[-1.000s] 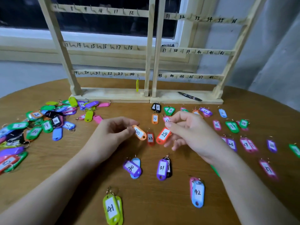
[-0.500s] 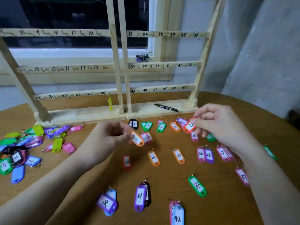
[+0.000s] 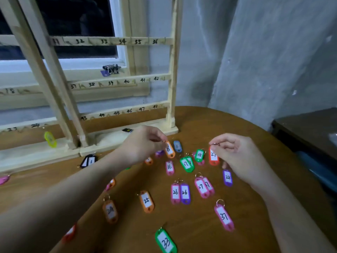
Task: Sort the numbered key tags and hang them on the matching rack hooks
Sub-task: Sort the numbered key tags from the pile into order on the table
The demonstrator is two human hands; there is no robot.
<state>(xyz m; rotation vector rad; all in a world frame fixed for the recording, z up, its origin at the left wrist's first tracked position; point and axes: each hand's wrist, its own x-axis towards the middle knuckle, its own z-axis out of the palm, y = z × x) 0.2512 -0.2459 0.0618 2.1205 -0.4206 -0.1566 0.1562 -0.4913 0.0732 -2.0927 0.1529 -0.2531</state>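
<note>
L hand (image 3: pixel 144 143) pinches orange tag "8" (image 3: pixel 169 149); R hand (image 3: pixel 235 154) pinches red tag "29" (image 3: pixel 213 155).

Both hands are travelling toward two o'clock across the worktop (image 3: pixel 246 128): the left hand (image 3: pixel 144 145) is carrying the orange tag 8 (image 3: pixel 169 149), the right hand (image 3: pixel 235 154) is dangling the red tag 29 (image 3: pixel 213 155) past green tag 18 (image 3: pixel 199 155).

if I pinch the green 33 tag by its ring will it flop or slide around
The green 33 tag looks like stiff plastic, so it probably won't bend. It would likely swing from its ring, as the orange tag hangs from the left hand. Lying flat, it probably slides when pushed and won't roll.
</note>
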